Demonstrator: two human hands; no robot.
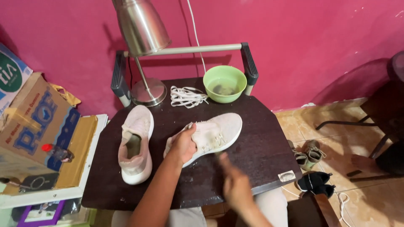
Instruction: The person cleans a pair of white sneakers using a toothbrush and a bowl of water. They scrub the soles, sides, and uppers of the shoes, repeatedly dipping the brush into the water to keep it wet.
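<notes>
My left hand (184, 145) grips the heel end of a pale pink-white sneaker (216, 132), which lies tilted on its side on the dark table (261, 147). Just in front of the sneaker's sole is my right hand (235, 185), blurred by motion. Something thin and dark sticks out of it toward the shoe, but I cannot make out what. The second sneaker (135, 147) stands upright to the left, opening up and toe toward me. A bundle of white laces (187, 96) lies at the back of the table, beside a green bowl (225, 84) of cloudy water.
A metal desk lamp (143, 29) stands on its round base (148, 91) at the table's back left. Cardboard boxes (38, 117) and a red-capped bottle (57, 152) sit to the left. Small shoes (309, 153), black shoes (315, 183) and a dark chair (378, 126) are on the tiled floor at right.
</notes>
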